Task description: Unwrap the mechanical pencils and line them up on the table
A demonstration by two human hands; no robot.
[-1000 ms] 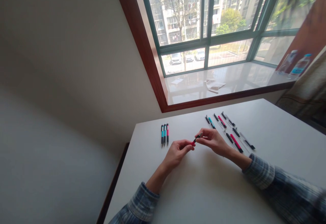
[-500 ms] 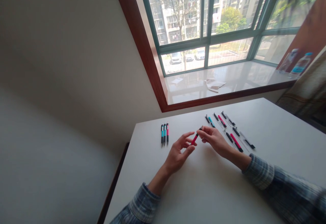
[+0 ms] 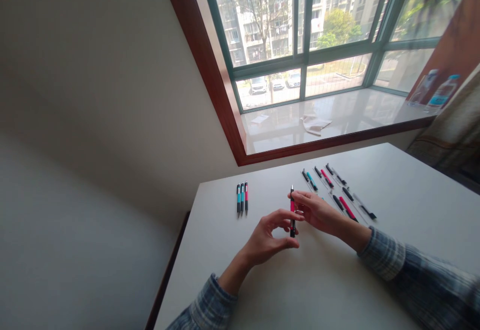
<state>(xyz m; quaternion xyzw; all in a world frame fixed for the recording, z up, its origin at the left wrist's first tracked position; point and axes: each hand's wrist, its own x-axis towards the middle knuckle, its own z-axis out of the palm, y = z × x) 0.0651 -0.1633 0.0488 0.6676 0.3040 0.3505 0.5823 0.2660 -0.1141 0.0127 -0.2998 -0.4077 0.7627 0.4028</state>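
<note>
A pink and black ballpoint pen (image 3: 292,204) stands nearly upright above the table, its silver tip pointing up. My right hand (image 3: 315,211) pinches it near the upper end between thumb and fingertips. Around the pen's lower part, my left hand (image 3: 268,235) has its thumb and fingers spread; the index finger crosses in front of the barrel, and whether it touches is unclear. To the left, three assembled pens (image 3: 242,199), two teal and one pink, lie side by side. Beyond my right hand are rows of loose pen parts (image 3: 348,209): black, pink and teal barrel pieces with thin refills.
The white table (image 3: 300,290) stands against a wall below a window sill (image 3: 281,135) with red-brown trim. A cloth (image 3: 315,124) and two clear bottles (image 3: 444,92) are on the sill. A curtain (image 3: 450,130) hangs at the right.
The pen has swung from slanted to nearly upright. My left hand's fingers have let go of its lower end and spread apart, shifting slightly right. My right hand keeps its pinch.
</note>
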